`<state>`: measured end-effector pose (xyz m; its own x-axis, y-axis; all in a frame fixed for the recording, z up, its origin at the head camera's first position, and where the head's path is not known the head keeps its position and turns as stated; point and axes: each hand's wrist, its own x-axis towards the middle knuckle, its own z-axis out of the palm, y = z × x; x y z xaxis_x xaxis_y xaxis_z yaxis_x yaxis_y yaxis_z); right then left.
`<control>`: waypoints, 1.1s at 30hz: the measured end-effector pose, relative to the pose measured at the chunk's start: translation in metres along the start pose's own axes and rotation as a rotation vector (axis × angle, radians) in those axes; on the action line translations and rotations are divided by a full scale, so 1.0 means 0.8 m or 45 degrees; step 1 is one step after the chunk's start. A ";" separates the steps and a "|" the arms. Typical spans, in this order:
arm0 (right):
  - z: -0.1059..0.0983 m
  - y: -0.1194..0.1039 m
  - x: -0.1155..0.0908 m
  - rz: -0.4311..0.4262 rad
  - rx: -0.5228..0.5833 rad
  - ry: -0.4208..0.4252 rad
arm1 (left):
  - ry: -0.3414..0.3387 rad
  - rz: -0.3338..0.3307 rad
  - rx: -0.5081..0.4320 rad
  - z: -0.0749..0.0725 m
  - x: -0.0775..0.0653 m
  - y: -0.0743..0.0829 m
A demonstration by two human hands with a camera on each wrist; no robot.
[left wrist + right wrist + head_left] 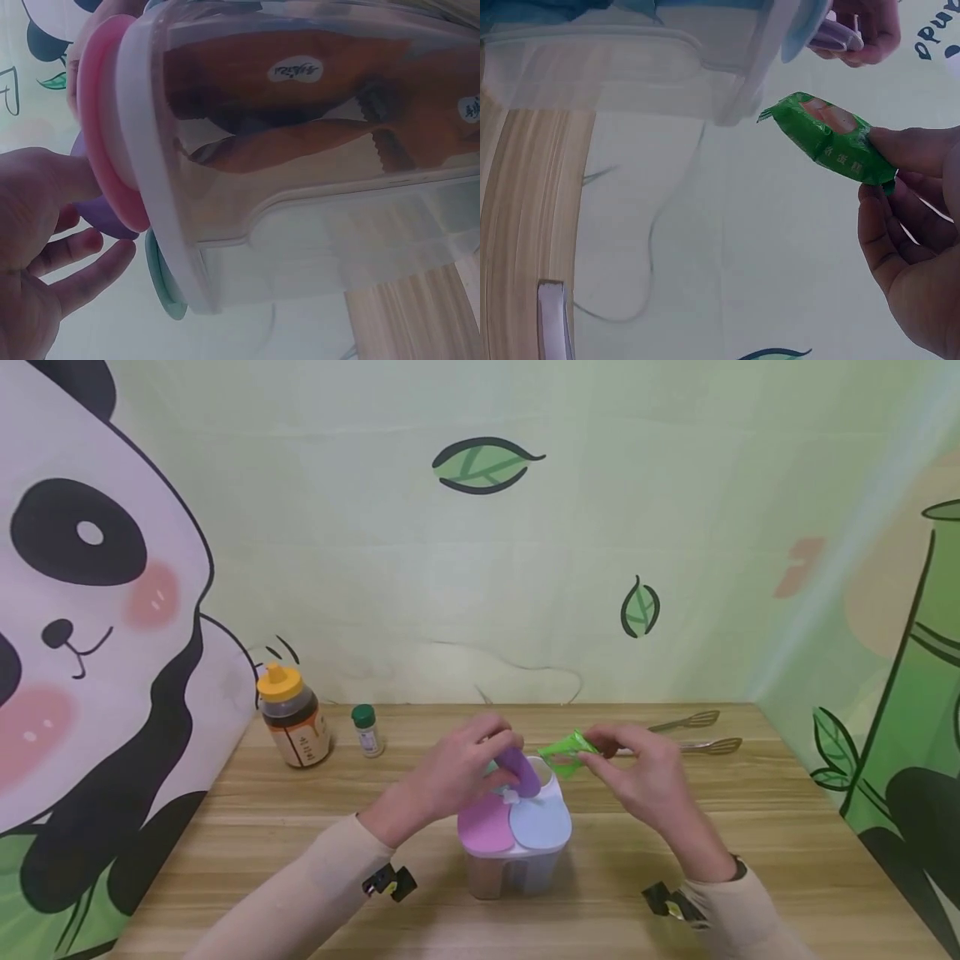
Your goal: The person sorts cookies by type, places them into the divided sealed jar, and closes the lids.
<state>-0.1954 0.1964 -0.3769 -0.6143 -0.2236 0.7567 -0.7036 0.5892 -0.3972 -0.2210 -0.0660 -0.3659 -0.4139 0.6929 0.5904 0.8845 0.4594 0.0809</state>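
Observation:
A clear storage box (487, 878) with separate coloured lids stands on the table in front of me. Its pink lid (483, 827) and blue lid (542, 823) lie down. My left hand (465, 768) holds the raised purple lid (529, 783) between thumb and fingers; an opening shows beside it. Just right of the opening, my right hand (651, 772) pinches a green snack packet (829, 139) by one end, apart from the box. Through the wall in the left wrist view, orange packets (277, 75) are visible. The green lid (165, 277) is partly hidden.
At the back left stand a brown-filled bottle with a yellow cap (296, 727) and a small green-capped jar (367, 732). Two slotted metal utensils (712, 747) lie behind my right hand. A printed cloth wall (360, 568) rises at the table's back edge.

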 end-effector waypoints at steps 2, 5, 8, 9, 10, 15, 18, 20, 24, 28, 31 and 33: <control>0.005 -0.002 0.002 -0.023 0.032 -0.002 | 0.000 0.004 0.002 0.000 0.000 0.000; 0.011 -0.005 0.006 -0.052 0.068 -0.006 | -0.001 0.005 0.004 0.000 0.001 0.001; 0.016 -0.007 0.007 -0.078 0.086 -0.004 | -0.008 0.000 0.001 0.000 0.002 0.001; 0.018 -0.007 0.008 -0.087 0.089 -0.004 | -0.012 -0.005 0.001 0.000 0.002 0.001; 0.020 -0.007 0.008 -0.097 0.091 -0.005 | -0.015 -0.009 -0.001 0.000 0.002 0.001; 0.027 -0.006 0.007 -0.134 0.090 -0.008 | -0.027 -0.019 -0.005 0.000 0.000 0.001; 0.030 -0.005 0.004 -0.125 0.079 -0.035 | -0.031 -0.016 -0.001 0.001 -0.001 0.001; 0.032 -0.005 0.003 -0.132 0.058 -0.052 | -0.029 -0.011 0.000 0.002 -0.001 0.001; 0.039 -0.004 -0.001 -0.212 -0.022 -0.148 | -0.009 0.012 0.004 0.002 -0.001 0.001; 0.046 -0.006 0.000 -0.301 -0.091 -0.246 | 0.004 0.023 0.009 0.002 0.000 0.001; 0.050 -0.008 0.003 -0.278 -0.137 -0.336 | 0.000 0.022 0.011 0.002 0.000 0.001; 0.051 -0.009 0.003 -0.253 -0.162 -0.402 | -0.009 0.024 0.012 0.003 0.000 0.002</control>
<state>-0.2065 0.1598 -0.3931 -0.5640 -0.5592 0.6076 -0.7824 0.5972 -0.1766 -0.2197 -0.0643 -0.3677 -0.3990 0.7053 0.5860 0.8900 0.4518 0.0623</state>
